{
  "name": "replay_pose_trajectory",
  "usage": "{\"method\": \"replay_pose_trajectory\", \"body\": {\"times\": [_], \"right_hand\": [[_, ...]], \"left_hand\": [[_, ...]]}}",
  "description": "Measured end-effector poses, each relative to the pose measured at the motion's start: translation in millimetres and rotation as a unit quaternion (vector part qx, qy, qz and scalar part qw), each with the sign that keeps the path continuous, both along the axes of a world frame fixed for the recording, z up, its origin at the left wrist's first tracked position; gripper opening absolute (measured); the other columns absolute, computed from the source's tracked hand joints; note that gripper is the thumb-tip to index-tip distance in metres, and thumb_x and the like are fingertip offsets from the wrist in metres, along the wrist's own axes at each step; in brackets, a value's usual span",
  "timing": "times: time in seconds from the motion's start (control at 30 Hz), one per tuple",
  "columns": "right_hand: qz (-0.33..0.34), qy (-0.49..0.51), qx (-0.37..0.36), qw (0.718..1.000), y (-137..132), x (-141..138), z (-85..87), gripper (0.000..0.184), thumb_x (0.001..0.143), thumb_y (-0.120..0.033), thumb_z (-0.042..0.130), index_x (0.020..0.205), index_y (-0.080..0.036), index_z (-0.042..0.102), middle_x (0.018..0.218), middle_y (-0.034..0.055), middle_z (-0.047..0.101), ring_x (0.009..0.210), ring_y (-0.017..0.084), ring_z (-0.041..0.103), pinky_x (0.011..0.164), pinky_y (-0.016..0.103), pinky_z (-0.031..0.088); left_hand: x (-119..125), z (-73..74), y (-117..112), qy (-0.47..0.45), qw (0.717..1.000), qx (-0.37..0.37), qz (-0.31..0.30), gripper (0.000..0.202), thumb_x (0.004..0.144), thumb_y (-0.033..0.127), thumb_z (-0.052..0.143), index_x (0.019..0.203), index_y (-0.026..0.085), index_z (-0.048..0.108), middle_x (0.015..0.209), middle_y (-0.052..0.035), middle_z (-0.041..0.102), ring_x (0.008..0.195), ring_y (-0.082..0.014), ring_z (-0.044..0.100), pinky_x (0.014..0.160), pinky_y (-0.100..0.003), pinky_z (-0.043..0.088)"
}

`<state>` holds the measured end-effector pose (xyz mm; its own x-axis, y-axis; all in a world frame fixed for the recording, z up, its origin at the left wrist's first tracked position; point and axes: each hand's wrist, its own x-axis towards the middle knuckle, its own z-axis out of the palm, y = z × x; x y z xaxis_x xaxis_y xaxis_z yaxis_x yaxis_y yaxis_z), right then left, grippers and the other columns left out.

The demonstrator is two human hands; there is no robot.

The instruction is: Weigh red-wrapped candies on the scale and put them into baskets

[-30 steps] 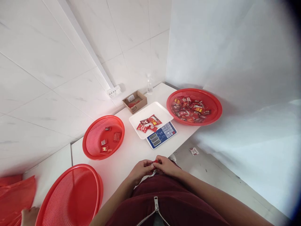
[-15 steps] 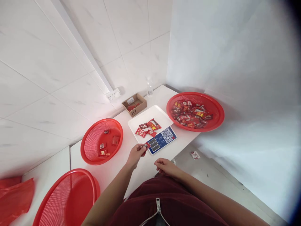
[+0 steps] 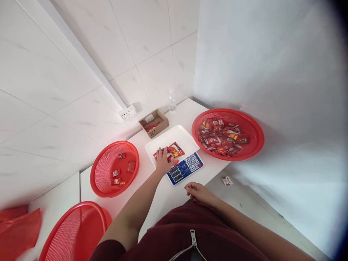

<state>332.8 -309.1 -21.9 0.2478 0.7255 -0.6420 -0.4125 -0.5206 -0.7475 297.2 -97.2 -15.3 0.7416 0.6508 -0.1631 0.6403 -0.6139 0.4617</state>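
Observation:
My left hand reaches out over the white tray of the scale, fingers spread down on the red packets lying there. I cannot see whether it still holds a packet. The scale's blue keypad is just right of the hand. My right hand rests loosely curled at the table's near edge, with nothing visible in it. A big red basket at the right is full of red packets. A smaller red basket at the left holds a few packets.
A small cardboard box and a clear bottle stand by the tiled wall, near a socket. Another red basket and red bags are at lower left. One packet lies on the floor.
My left hand took the small packet from between both hands and carried it forward onto the scale tray. My right hand stayed near the table edge.

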Motion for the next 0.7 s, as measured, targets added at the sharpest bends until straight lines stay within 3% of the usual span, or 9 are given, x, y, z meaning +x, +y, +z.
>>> {"method": "replay_pose_trajectory", "body": {"times": [0.17,0.3,0.4,0.53,0.63,0.7], "right_hand": [[0.000,-0.015,-0.001,1.000,-10.2,12.1,-8.7,0.022,0.076,-0.039,0.055,0.085,-0.018,0.056,0.075,0.0001,0.060,0.058,0.008,0.053,0.052,0.020,0.038],[0.004,-0.019,-0.021,1.000,-16.2,20.1,-8.2,0.022,0.076,-0.039,0.055,0.086,-0.020,0.056,0.075,0.0001,0.061,0.058,0.009,0.053,0.051,0.021,0.037],[0.018,-0.038,-0.038,0.998,-17.4,25.1,-7.3,0.020,0.076,-0.037,0.054,0.087,-0.019,0.055,0.076,0.0006,0.061,0.059,0.010,0.054,0.053,0.023,0.039],[0.072,-0.107,-0.031,0.991,-16.5,26.6,-13.1,0.017,0.077,-0.033,0.051,0.086,-0.019,0.056,0.073,0.0015,0.062,0.062,0.013,0.056,0.059,0.026,0.042],[0.140,-0.167,-0.030,0.975,-13.2,22.5,-16.7,0.015,0.078,-0.028,0.050,0.087,-0.018,0.058,0.072,0.0014,0.064,0.067,0.015,0.059,0.067,0.028,0.043],[0.179,-0.189,-0.031,0.965,-8.8,17.6,-15.9,0.016,0.078,-0.026,0.050,0.089,-0.018,0.060,0.075,0.0023,0.066,0.070,0.015,0.060,0.071,0.029,0.043]], "left_hand": [[22.6,-4.7,-3.1,0.045,0.991,0.087,-0.092,0.073,0.077,0.064,0.047,0.140,0.032,0.028,0.154,-0.0088,0.007,0.139,-0.0349,-0.001,0.105,-0.062,0.006],[35.1,-3.3,3.2,0.039,0.987,0.096,-0.121,0.062,0.080,0.061,0.044,0.135,0.031,0.039,0.151,-0.0086,0.019,0.139,-0.0322,0.003,0.107,-0.060,0.007],[29.2,0.3,5.2,0.018,0.988,0.089,-0.124,0.062,0.079,0.058,0.049,0.133,0.029,0.042,0.151,-0.0083,0.021,0.139,-0.0323,0.006,0.106,-0.061,0.005],[-19.1,5.4,2.1,-0.058,0.995,0.072,-0.049,0.056,0.084,0.049,0.047,0.134,0.026,0.038,0.150,-0.0095,0.021,0.140,-0.0283,0.008,0.108,-0.055,0.012],[-83.2,6.3,-1.3,-0.089,0.991,0.083,0.049,0.052,0.087,0.042,0.042,0.135,0.022,0.036,0.148,-0.0124,0.025,0.140,-0.0251,0.010,0.109,-0.050,0.015],[-130.0,5.4,-2.4,-0.054,0.984,0.111,0.127,0.055,0.087,0.042,0.042,0.136,0.019,0.034,0.149,-0.0147,0.021,0.140,-0.0267,0.008,0.109,-0.051,0.013]]}}
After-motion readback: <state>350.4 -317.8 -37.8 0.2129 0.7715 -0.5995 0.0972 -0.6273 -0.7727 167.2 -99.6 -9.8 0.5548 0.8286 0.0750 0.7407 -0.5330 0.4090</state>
